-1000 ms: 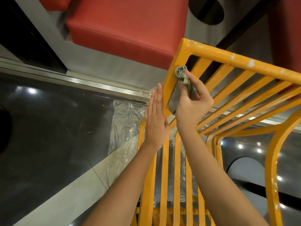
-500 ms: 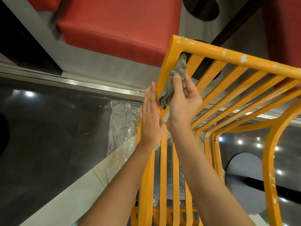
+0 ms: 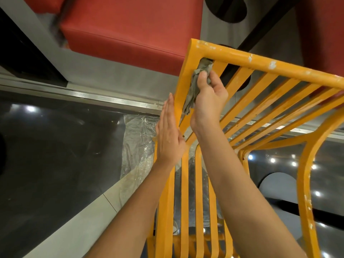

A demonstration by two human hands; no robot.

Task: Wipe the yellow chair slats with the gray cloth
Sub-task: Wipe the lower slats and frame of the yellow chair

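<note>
Crumpled gray cloth (image 3: pixel 199 79) against flat yellow slats (image 3: pixel 240 77)

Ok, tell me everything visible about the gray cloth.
The gray cloth is a small, crumpled, dull gray-green rag that looks soft and grimy. Its top is bunched into the upper left corner of the yellow chair frame, beside the first slat; its tail hangs down along the side rail. The right hand grips it, thumb pressing it to the frame. The left hand doesn't touch it.

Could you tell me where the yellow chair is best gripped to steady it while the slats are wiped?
Probably the outer side rail, taken from the left. It is a straight bar with open space beside it; the left hand lies flat there, clear of the right hand and gray cloth.
</note>
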